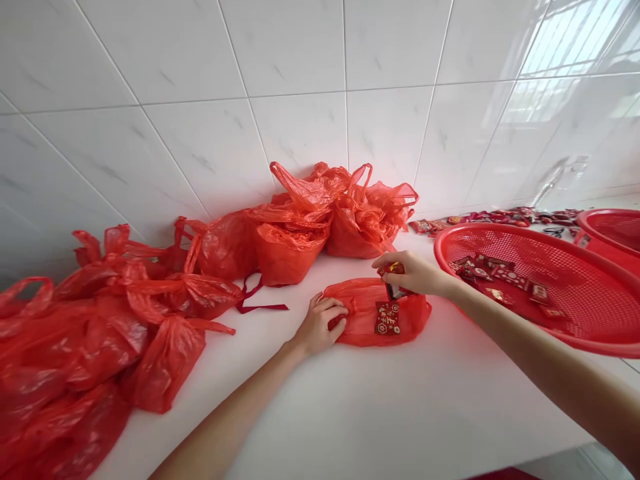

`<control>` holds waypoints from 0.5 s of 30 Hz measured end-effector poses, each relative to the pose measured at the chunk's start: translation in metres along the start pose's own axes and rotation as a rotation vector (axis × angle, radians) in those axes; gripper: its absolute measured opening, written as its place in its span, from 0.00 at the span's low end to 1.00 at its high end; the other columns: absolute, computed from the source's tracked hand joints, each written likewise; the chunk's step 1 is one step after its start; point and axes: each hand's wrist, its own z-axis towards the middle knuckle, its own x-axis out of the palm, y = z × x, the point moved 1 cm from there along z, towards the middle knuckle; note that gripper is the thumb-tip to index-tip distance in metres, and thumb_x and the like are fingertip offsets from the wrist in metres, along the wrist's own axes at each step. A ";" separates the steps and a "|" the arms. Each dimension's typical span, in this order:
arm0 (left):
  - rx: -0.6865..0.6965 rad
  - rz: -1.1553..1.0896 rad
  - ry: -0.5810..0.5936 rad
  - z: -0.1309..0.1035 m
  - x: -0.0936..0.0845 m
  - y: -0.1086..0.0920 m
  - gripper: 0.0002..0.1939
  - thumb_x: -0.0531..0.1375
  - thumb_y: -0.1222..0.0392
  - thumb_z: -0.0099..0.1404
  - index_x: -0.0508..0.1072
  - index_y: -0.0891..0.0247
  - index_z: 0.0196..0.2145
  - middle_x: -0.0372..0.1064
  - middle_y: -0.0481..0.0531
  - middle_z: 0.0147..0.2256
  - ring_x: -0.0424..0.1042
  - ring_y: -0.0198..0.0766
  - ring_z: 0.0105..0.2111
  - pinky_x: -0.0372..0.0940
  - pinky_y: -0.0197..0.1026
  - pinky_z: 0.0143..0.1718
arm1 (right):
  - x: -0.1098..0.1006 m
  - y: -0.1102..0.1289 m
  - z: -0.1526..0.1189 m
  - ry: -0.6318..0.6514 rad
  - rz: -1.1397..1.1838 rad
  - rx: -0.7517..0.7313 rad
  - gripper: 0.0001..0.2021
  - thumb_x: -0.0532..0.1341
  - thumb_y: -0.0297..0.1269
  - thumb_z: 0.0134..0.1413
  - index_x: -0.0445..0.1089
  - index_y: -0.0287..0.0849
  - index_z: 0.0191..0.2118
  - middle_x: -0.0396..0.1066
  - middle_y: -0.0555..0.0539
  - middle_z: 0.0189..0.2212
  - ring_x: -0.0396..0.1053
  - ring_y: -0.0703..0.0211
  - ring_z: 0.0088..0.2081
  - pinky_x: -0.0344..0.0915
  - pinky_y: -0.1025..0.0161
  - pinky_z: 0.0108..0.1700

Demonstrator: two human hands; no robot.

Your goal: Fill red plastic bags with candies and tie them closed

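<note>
The white tabletop (380, 407) bears a flat red bag (360, 327) and a dark ribbon (265, 308). Stuffed bags (173, 360) crowd its left and back; small packets (500, 217) and a red basket (595, 307) sit right.

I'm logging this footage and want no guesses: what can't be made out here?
Head view:
Shiny gold-and-red packet: partly covered by the right hand's grip.
Knotted red plastic bag, front left: contents hidden by its plastic.
Farther red basket: cut off by the right edge.
Small packets along the wall: print too small to read.
</note>
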 end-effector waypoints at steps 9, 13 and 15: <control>0.007 -0.009 -0.015 0.000 0.000 -0.001 0.09 0.57 0.64 0.66 0.77 0.60 0.40 0.78 0.54 0.40 0.76 0.45 0.43 0.55 0.65 0.65 | 0.036 -0.014 0.004 0.102 0.182 -0.238 0.21 0.64 0.37 0.54 0.73 0.45 0.55 0.74 0.41 0.57 0.72 0.44 0.58 0.69 0.46 0.60; 0.012 0.000 -0.019 -0.001 0.000 0.000 0.10 0.57 0.64 0.66 0.77 0.60 0.43 0.78 0.54 0.41 0.76 0.45 0.43 0.56 0.64 0.64 | 0.033 -0.017 -0.007 0.041 0.155 -0.205 0.21 0.63 0.43 0.56 0.73 0.44 0.55 0.74 0.38 0.56 0.73 0.42 0.56 0.71 0.44 0.58; 0.016 0.003 -0.013 -0.001 0.000 0.000 0.11 0.57 0.64 0.66 0.76 0.60 0.44 0.78 0.54 0.42 0.76 0.45 0.44 0.56 0.65 0.64 | 0.018 -0.013 -0.021 0.029 0.130 -0.197 0.19 0.62 0.47 0.58 0.75 0.44 0.52 0.77 0.39 0.51 0.76 0.43 0.51 0.73 0.45 0.56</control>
